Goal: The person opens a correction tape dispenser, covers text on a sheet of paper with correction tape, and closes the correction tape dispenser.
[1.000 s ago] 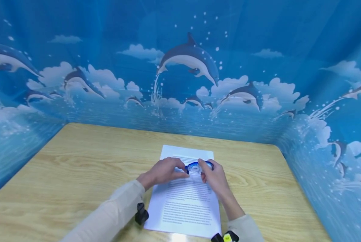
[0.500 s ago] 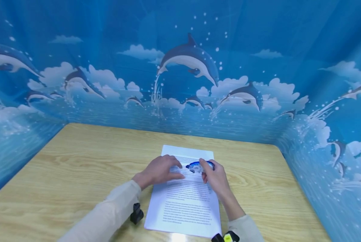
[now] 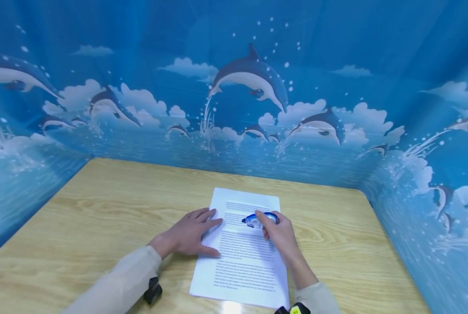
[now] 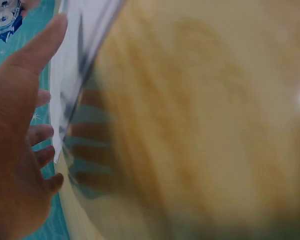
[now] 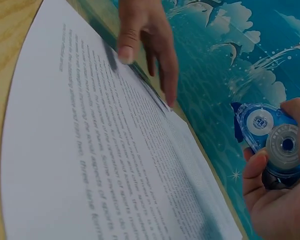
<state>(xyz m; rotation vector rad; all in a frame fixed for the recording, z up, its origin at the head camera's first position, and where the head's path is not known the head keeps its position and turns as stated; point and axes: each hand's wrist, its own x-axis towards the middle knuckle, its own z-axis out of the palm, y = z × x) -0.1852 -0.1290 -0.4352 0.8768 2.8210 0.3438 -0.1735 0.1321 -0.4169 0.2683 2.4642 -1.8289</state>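
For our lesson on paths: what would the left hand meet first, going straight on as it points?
Probably the printed page: the left hand extends over its left edge, though contact is unclear.

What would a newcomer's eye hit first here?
Most likely the dolphin-print curtain, filling the background behind and beside the wood-grain table. Next, the blue correction tape dispenser pinched in the right hand, in front of the printed paper. Then the left hand, fingers spread over the paper's left edge.

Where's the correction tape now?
In the head view, just right of centre, the correction tape is in the right hand, seen against the upper half of the printed sheet.
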